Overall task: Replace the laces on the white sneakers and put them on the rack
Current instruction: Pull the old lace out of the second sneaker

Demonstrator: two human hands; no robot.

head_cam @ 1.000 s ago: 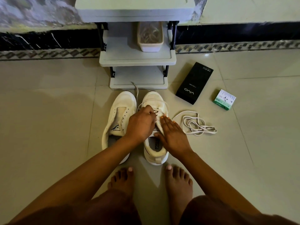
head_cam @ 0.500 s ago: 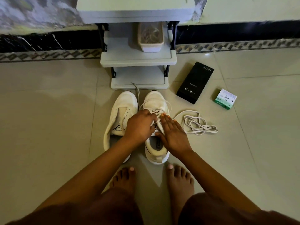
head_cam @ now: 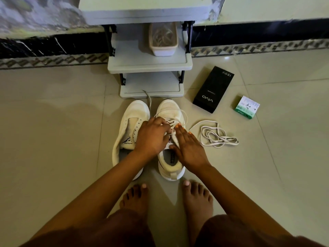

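We crouch with our left hand (head_cam: 151,138) curled, pinching the lace (head_cam: 170,122) on the right sneaker (head_cam: 169,111), while our right hand (head_cam: 187,145) lies flat-fingered on it. The unlaced sneaker (head_cam: 132,113) stands beside, a loose lace (head_cam: 215,136) to the right, the rack (head_cam: 151,66) beyond.

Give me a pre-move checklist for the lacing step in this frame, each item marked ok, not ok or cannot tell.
1. Left hand grips the lace on the right sneaker: ok.
2. Right hand lies flat, steadying that sneaker: ok.
3. Left sneaker laced: not ok, eyelets bare.
4. Loose lace within reach on the floor: ok.
5. Rack's bottom shelf free for shoes: ok.
6. Lace fully threaded under the hands: cannot tell.
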